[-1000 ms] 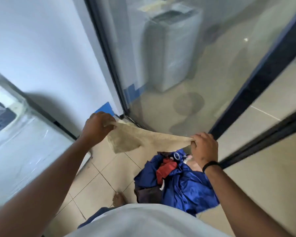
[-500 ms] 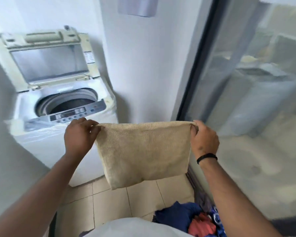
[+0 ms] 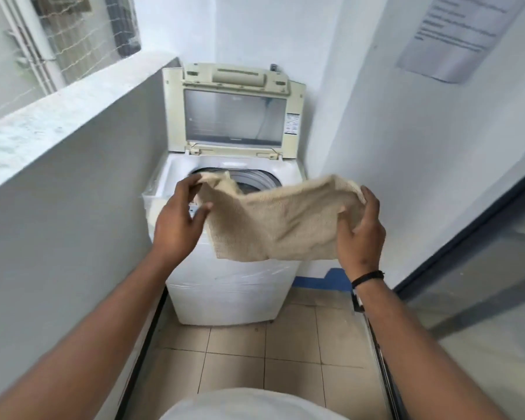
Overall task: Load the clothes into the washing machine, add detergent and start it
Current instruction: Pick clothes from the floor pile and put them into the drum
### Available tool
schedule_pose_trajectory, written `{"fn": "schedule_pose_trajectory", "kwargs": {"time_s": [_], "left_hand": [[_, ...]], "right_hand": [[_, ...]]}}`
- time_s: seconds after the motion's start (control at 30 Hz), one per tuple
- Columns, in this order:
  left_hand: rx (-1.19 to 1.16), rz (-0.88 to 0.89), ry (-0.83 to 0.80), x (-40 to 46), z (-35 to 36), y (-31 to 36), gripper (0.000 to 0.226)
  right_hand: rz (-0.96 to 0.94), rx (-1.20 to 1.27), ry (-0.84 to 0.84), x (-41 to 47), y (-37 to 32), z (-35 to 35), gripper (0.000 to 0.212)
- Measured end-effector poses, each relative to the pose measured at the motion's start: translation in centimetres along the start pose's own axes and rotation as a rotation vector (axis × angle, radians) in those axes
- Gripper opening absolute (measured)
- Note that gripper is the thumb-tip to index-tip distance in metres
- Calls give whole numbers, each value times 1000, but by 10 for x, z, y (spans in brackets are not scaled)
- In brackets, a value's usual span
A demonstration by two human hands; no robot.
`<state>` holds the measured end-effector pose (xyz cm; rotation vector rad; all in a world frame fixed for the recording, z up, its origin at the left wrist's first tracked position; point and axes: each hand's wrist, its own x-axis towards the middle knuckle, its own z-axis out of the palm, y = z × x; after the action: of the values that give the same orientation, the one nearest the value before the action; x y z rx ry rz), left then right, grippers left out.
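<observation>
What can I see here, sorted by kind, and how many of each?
Beige towel: 1
Washing machine, lid up: 1
Hands, left hand and right hand, holding the towel: 2
Wall notice: 1
Total: 5

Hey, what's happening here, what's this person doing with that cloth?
A person is loading laundry. Both hands hold a beige towel stretched in the air in front of a white top-loading washing machine: the left hand pinches one end, the right hand grips the other. The machine's lid stands open and part of the drum opening shows behind the towel. The towel has not gone in yet. No detergent is in view.
</observation>
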<state>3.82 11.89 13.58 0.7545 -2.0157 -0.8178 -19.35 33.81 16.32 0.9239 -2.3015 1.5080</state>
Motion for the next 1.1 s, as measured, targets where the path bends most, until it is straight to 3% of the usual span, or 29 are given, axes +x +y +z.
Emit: {"fn": "schedule_pose_trajectory", "kwargs": {"time_s": [0.07,0.13,0.3,0.57,0.73,0.93,1.1], "left_hand": [[40,10,-88,6,-3,-11,98],[134,-6,-109,14,-3,-21,127],[317,-145,-116,53,-3,-58,147],[552,-267,-372,135,22,-141,154],[543,-316,-537,148,48,-186,149],[593,-389,-639,142,70,-217,132],[666,-295,-745,160,71,-229,105]], "right_hand": [[-57,-13,-137,11,-4,26,81],[-155,-55,-189,22,-6,49,102],[-248,-271,-301,53,2,116,125],[-148,-499,-624,105,71,232,134],[-71,-554,-776,118,110,277,129],[-88,-640,-854,113,133,307,112],[-22,-646,-928,120,140,319,108]]}}
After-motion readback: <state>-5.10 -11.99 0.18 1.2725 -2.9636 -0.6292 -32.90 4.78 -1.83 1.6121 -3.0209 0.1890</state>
